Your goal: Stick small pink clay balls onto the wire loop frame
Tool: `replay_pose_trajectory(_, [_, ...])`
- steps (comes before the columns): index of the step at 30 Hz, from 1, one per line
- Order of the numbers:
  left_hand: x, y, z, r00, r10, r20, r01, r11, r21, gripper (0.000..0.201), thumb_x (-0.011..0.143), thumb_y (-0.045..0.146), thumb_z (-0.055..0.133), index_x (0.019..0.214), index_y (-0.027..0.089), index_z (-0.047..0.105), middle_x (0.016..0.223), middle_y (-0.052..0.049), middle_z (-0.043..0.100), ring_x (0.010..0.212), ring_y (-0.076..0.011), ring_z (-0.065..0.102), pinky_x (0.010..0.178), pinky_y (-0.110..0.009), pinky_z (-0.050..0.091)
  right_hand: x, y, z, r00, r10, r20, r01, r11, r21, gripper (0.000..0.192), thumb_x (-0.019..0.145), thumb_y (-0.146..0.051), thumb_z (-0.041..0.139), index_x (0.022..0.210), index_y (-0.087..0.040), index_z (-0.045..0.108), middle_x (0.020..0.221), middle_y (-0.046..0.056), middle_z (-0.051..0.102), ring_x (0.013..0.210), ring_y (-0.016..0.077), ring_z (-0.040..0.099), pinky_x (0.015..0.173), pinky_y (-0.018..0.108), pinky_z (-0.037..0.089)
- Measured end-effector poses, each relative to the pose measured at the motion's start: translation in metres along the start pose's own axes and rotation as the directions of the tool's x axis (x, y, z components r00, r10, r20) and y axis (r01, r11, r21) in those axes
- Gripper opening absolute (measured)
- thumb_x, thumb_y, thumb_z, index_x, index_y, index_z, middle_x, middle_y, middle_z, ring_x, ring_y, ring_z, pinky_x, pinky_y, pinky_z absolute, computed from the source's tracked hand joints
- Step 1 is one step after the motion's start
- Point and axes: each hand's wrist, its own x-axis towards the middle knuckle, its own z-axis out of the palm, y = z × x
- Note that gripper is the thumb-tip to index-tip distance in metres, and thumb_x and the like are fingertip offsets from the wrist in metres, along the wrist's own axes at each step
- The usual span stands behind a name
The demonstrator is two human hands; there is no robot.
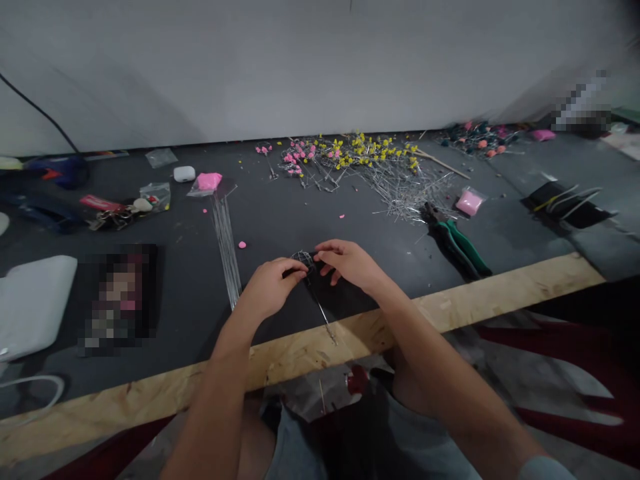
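Knees and a crumpled bit of foil-like wrap (320,393) sit nearest, below the raw wooden edge (500,293) of the desk (280,213). Both forearms reach over that edge. Left hand (270,287) pinches a small wire loop piece (303,257), fingers pressed together on it; right hand (350,262) rests on the other side, fingers bent and touching the same piece, likely steadying it while the wire gets shaped. Its thin wire tail (323,313) runs toward the near edge.

Straight wire bundle (226,247) lies just left of the hands, within reach. Green-handled pliers (457,247) lie to the right. Far centre: messy heap of wires with yellow and pink bead heads (350,157). Pink clay packet (207,181) and white earbud case (184,173) far left; another pink packet (469,202) right of the heap. Keys (113,215) and clutter at far left.

Desk surface is dark grey, matte, dotted with pink crumbs. Plain pale wall (300,67) behind, a cable (35,110) hanging at left.
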Motion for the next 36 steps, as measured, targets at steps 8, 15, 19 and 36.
replay_pose_trajectory(8, [0.007, 0.000, 0.001, 0.999, 0.030, 0.036, -0.031, 0.998, 0.048, 0.020, 0.082, 0.026, 0.050, 0.090, 0.021, 0.068, 0.093, -0.003, 0.068, 0.087, -0.0184, 0.060, 0.077, -0.030, 0.043, -0.003, -0.002, 0.001, 1.000, -0.028, 0.014, 0.029, 0.995, -0.093, 0.016, 0.081, -0.019, 0.051, 0.094, -0.015, 0.059, 0.077, 0.004, 0.060, 0.059, 0.0099, 0.056, 0.036, 0.016, 0.044])
replay_pose_trajectory(15, [0.007, -0.002, 0.003, 0.999, 0.025, 0.035, -0.028, 0.995, 0.100, 0.022, 0.082, 0.028, 0.048, 0.090, 0.020, 0.067, 0.091, -0.005, 0.066, 0.085, -0.0189, 0.059, 0.074, -0.030, 0.042, -0.002, 0.003, 0.005, 0.997, -0.078, 0.004, 0.077, 0.963, -0.259, 0.021, 0.078, -0.023, 0.053, 0.098, -0.018, 0.059, 0.080, 0.002, 0.062, 0.056, 0.0094, 0.055, 0.034, 0.016, 0.042])
replay_pose_trajectory(19, [0.006, -0.003, 0.002, 0.999, 0.026, 0.024, -0.028, 0.995, 0.095, 0.022, 0.082, 0.028, 0.049, 0.091, 0.020, 0.067, 0.091, -0.005, 0.066, 0.084, -0.0185, 0.059, 0.074, -0.030, 0.043, -0.001, 0.005, 0.008, 0.992, -0.126, -0.028, 0.107, 0.923, -0.368, 0.019, 0.076, -0.024, 0.055, 0.094, -0.020, 0.061, 0.081, 0.002, 0.064, 0.055, 0.0087, 0.054, 0.038, 0.017, 0.040])
replay_pose_trajectory(36, [0.006, -0.002, 0.000, 0.998, -0.066, -0.015, 0.066, 0.998, 0.002, 0.018, 0.077, 0.029, 0.053, 0.085, 0.020, 0.066, 0.082, -0.003, 0.068, 0.074, -0.0177, 0.061, 0.067, -0.029, 0.044, 0.001, 0.009, 0.008, 0.977, -0.210, -0.049, 0.162, 0.864, -0.477, 0.014, 0.076, -0.027, 0.058, 0.087, -0.021, 0.063, 0.072, 0.001, 0.062, 0.057, 0.0097, 0.052, 0.048, 0.020, 0.040])
